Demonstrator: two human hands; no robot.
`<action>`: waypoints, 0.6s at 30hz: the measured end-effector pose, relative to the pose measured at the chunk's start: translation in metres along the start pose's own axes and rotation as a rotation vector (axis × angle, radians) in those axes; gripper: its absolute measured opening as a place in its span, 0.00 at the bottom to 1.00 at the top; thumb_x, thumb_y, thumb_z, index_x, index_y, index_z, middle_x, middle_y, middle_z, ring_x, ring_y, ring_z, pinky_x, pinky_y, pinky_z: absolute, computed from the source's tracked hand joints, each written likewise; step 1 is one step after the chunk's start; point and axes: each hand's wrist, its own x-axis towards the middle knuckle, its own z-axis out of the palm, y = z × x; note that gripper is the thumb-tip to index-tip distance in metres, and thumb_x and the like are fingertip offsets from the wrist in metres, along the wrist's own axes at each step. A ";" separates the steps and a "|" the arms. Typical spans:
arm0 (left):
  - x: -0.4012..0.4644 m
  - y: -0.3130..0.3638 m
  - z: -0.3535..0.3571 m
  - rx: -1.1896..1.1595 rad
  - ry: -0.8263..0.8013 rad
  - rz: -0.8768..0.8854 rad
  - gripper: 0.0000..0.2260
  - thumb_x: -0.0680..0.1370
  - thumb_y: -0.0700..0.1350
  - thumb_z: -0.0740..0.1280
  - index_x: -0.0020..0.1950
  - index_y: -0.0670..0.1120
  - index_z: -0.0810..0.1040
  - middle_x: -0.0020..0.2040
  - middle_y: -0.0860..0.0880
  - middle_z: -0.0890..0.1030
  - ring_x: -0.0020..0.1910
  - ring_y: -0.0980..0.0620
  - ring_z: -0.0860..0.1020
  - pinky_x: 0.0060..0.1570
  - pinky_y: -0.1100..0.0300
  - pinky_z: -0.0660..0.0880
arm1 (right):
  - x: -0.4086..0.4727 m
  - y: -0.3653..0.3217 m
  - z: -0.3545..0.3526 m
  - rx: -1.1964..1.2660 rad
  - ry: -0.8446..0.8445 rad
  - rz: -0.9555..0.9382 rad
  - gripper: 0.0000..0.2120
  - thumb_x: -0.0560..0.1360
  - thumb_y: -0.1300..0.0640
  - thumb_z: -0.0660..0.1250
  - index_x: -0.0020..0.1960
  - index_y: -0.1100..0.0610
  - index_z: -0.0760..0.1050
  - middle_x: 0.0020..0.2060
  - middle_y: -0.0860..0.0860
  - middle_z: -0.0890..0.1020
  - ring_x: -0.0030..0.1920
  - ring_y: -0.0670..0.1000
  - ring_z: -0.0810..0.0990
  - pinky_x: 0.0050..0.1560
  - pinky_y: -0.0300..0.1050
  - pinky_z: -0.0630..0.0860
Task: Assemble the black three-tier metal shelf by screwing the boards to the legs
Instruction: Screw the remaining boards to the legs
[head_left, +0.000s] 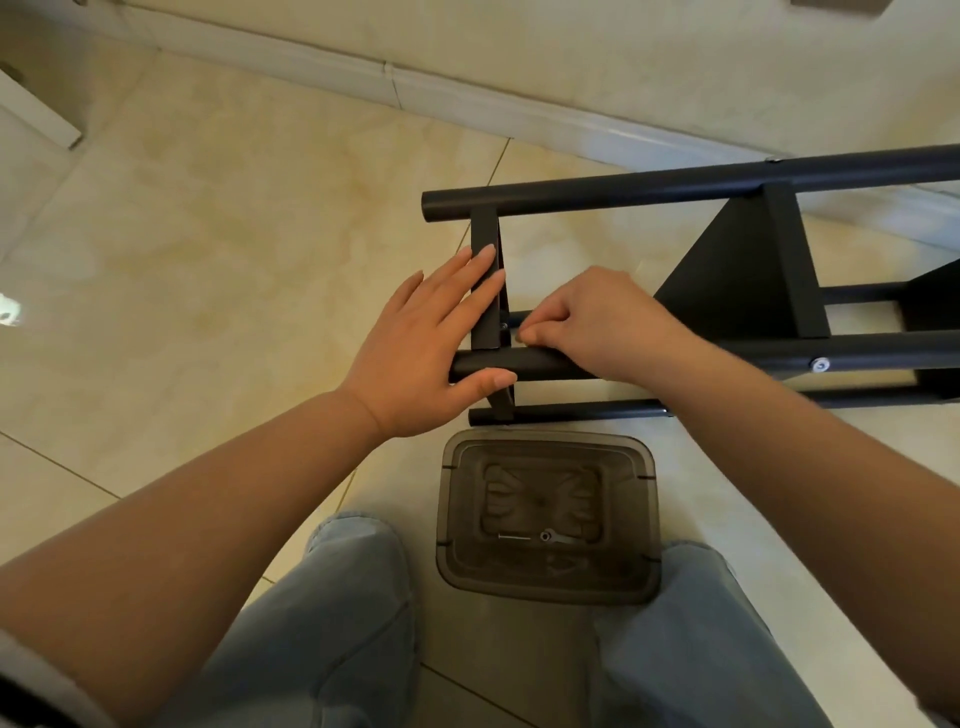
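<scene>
Glossy beige floor tiles (218, 218) meet a pale baseboard (467, 98) and wall (623, 47).

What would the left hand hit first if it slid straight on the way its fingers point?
The left hand points up-right along the end board, which its fingers already touch. Going on, it would probably meet the far leg, though depth is unclear.

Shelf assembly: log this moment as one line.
left hand: braces end board | right hand: pinching at leg joint, screw unclear | bin: spare hardware
</scene>
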 end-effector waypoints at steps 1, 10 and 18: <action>0.000 -0.001 -0.001 0.003 -0.006 0.002 0.37 0.75 0.69 0.46 0.77 0.46 0.55 0.77 0.49 0.52 0.76 0.51 0.49 0.73 0.45 0.51 | 0.002 -0.001 -0.003 0.037 -0.057 0.006 0.09 0.77 0.54 0.65 0.53 0.52 0.82 0.37 0.42 0.78 0.38 0.44 0.74 0.39 0.32 0.68; -0.005 -0.016 -0.003 -0.014 -0.019 0.074 0.37 0.76 0.69 0.48 0.76 0.45 0.55 0.77 0.46 0.55 0.76 0.47 0.52 0.70 0.39 0.58 | 0.005 0.001 -0.008 0.218 -0.273 0.032 0.08 0.77 0.55 0.65 0.46 0.46 0.82 0.38 0.42 0.80 0.41 0.43 0.75 0.37 0.34 0.65; -0.007 -0.023 -0.003 -0.046 -0.017 0.110 0.36 0.76 0.69 0.49 0.76 0.45 0.56 0.77 0.46 0.55 0.76 0.46 0.54 0.70 0.39 0.59 | 0.028 0.008 0.007 0.530 -0.440 0.220 0.05 0.75 0.60 0.67 0.45 0.52 0.80 0.40 0.49 0.84 0.44 0.47 0.82 0.52 0.43 0.77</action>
